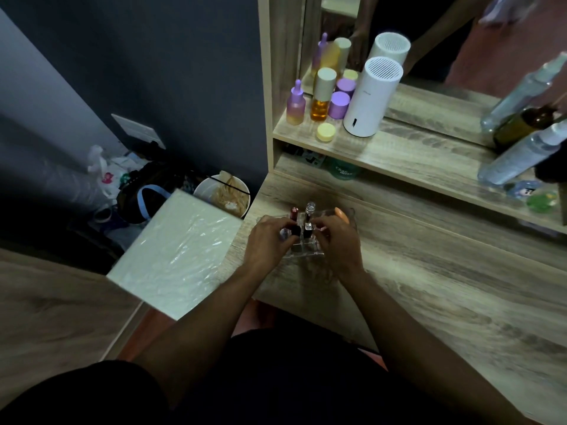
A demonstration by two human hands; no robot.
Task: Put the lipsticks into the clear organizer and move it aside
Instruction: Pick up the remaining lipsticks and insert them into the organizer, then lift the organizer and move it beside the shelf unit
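Observation:
The clear organizer (302, 251) stands near the left end of the wooden dressing table (429, 271). Upright in it are a red lipstick (294, 213) with a dark base and a silver-capped lipstick (310, 210). A peach-coloured lipstick tip (342, 213) shows at its right rear. My left hand (267, 240) grips the organizer's left side by the red lipstick. My right hand (336, 240) grips the right side, fingers by the silver one. The hands hide much of the organizer.
A shelf above holds purple and amber bottles (319, 96), a white cylinder (372, 96), a yellow jar (325, 132) and spray bottles (521, 154) in front of a mirror. A plastic-wrapped white box (178, 256) sits left of the table, a bin (225, 194) beyond it.

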